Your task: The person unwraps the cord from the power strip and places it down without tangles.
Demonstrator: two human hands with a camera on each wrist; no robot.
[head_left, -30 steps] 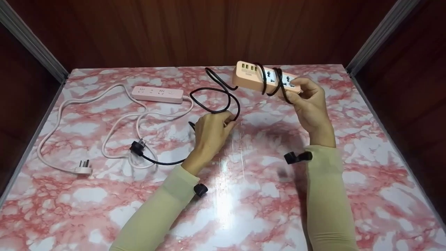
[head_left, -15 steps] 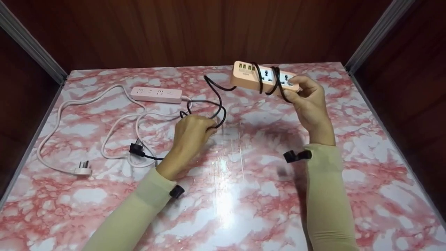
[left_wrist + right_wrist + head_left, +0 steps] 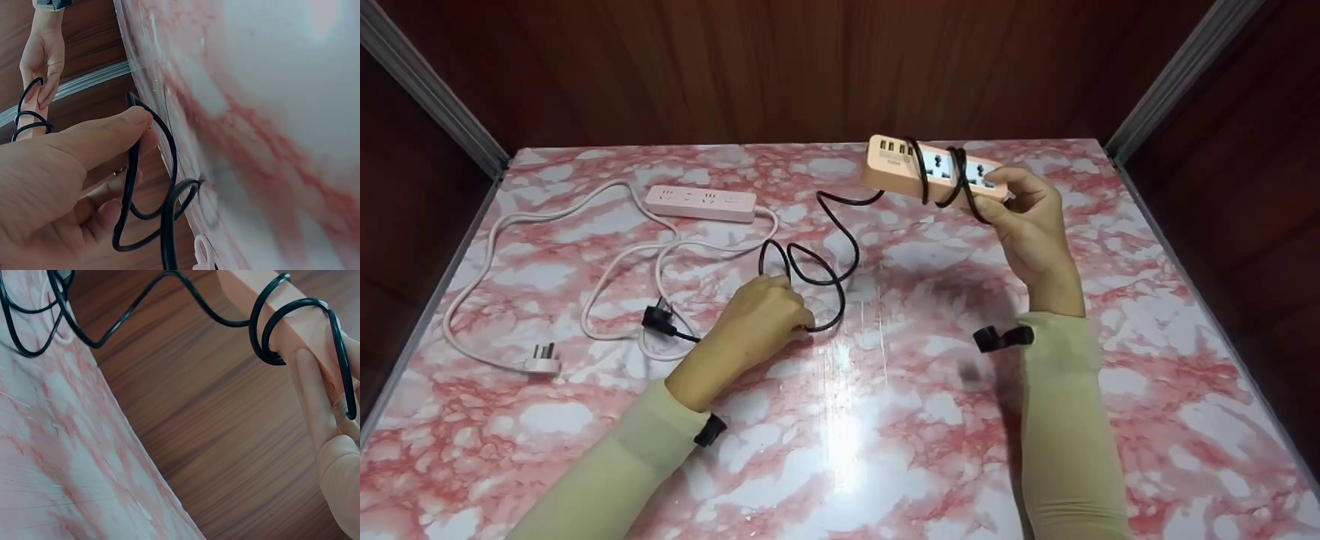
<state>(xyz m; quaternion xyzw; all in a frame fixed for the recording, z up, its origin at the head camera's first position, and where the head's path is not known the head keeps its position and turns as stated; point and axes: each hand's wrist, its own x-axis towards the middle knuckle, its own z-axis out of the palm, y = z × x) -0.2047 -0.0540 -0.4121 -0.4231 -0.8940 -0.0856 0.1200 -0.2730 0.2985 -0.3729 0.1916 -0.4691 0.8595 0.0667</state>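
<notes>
My right hand grips one end of an orange power strip, held up above the table with its sockets and USB ports showing. Several turns of black power cord wrap around the strip. From there the cord sags leftward in loose loops to my left hand. In the left wrist view, thumb and forefinger pinch the black cord. Left of that hand, the cord's black plug lies on a white cord, prongs up.
A pink power strip lies at the back left of the marbled table. Its white cord loops across the left side to a white plug. Dark wood panels close off the back and sides.
My left hand has moved left and toward me, drawing the black cord along; its loops now sit lower and nearer. My right hand and the orange strip have hardly moved.
</notes>
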